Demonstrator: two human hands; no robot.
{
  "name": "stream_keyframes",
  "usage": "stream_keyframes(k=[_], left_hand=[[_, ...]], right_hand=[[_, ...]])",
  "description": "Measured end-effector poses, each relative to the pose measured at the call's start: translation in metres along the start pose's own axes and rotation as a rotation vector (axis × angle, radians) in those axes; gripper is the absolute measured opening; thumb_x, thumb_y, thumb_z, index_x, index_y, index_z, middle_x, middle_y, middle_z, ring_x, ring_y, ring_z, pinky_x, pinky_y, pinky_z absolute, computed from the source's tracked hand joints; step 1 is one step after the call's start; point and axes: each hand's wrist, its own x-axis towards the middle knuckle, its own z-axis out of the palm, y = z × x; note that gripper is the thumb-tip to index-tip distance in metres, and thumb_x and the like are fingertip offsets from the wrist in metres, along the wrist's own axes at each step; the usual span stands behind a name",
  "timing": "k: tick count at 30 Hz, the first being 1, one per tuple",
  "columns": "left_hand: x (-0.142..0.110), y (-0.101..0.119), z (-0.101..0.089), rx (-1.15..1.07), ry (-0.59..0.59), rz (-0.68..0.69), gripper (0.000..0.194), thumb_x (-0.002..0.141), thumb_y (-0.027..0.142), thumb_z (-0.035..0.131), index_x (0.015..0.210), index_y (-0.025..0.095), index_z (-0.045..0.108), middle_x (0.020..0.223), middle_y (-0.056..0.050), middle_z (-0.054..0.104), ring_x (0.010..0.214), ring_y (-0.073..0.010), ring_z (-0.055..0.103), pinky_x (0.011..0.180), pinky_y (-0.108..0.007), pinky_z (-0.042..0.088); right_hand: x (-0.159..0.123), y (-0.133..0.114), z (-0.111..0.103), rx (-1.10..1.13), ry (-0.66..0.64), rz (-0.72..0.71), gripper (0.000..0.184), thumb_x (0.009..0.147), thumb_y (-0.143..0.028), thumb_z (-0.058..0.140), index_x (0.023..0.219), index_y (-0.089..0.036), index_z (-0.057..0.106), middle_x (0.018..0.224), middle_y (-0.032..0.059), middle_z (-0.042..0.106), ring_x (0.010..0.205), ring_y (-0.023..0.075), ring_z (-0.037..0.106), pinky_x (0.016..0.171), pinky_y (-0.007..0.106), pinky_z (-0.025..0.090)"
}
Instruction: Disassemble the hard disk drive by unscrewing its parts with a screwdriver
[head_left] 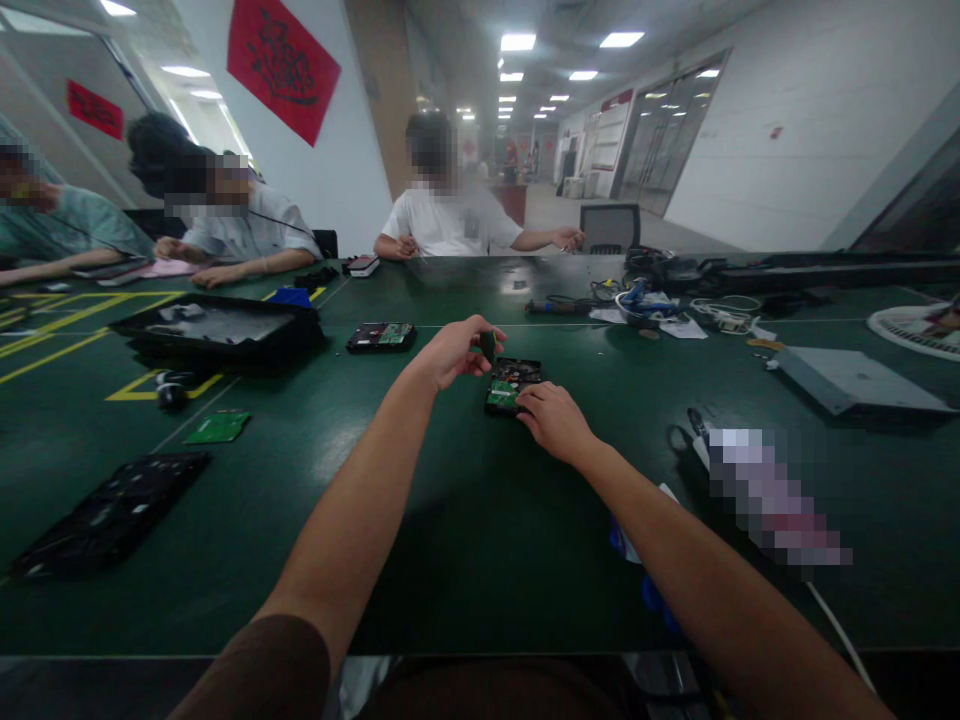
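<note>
On the counter [322,560], left: green board [217,427] beyond black panel [112,512]. Left hand [459,352]: fingers closed on small dark piece [488,346], above drive [513,386]. Right hand [553,420]: fingertips curled at drive's near right edge; grip unclear. Far right: metal box [859,382].

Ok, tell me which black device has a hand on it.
The black device with the right hand on its near right corner; the two farther left lie untouched.
</note>
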Motion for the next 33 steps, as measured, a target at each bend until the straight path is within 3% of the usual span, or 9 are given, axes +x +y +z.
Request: stream_keyframes(k=[11, 20, 27, 33], left_hand=[[0.0015, -0.0031, 0.0031, -0.024, -0.016, -0.002, 0.029, 0.083, 0.038, 0.057, 0.094, 0.013, 0.069, 0.094, -0.012, 0.069, 0.06, -0.0157, 0.067, 0.053, -0.026, 0.052], [-0.0002, -0.0023, 0.0046, 0.039, -0.039, 0.013, 0.027, 0.084, 0.037, 0.062, 0.093, 0.013, 0.069, 0.095, -0.011, 0.069, 0.057, -0.013, 0.066, 0.05, -0.024, 0.049], [0.0033, -0.0053, 0.0045, 0.035, 0.053, 0.023, 0.025, 0.083, 0.038, 0.062, 0.088, 0.013, 0.065, 0.09, -0.012, 0.073, 0.055, -0.013, 0.063, 0.05, -0.025, 0.048], [0.0024, -0.006, 0.0046, 0.044, 0.009, 0.058, 0.023, 0.083, 0.036, 0.061, 0.086, 0.014, 0.066, 0.09, -0.011, 0.073, 0.055, -0.0119, 0.061, 0.05, -0.024, 0.045]], right_hand=[[0.0004, -0.0014, -0.0018, 0.008, 0.002, 0.016, 0.022, 0.096, -0.023, 0.059, 0.114, -0.016, 0.068, 0.12, 0.0133, 0.064, 0.108, 0.0268, 0.054, 0.09, 0.041, 0.042], [0.001, -0.0036, -0.0045, 0.001, -0.015, 0.027, 0.022, 0.096, -0.024, 0.058, 0.114, -0.015, 0.068, 0.12, 0.0134, 0.064, 0.109, 0.0267, 0.053, 0.091, 0.04, 0.041], [0.0002, -0.004, -0.0022, -0.005, -0.008, 0.032, 0.023, 0.096, -0.024, 0.059, 0.114, -0.015, 0.067, 0.119, 0.0131, 0.063, 0.108, 0.0267, 0.053, 0.091, 0.04, 0.041], [0.0009, -0.0046, -0.0035, 0.008, -0.015, 0.036, 0.022, 0.095, -0.025, 0.059, 0.114, -0.016, 0.067, 0.119, 0.0134, 0.063, 0.108, 0.0271, 0.053, 0.091, 0.041, 0.04]])
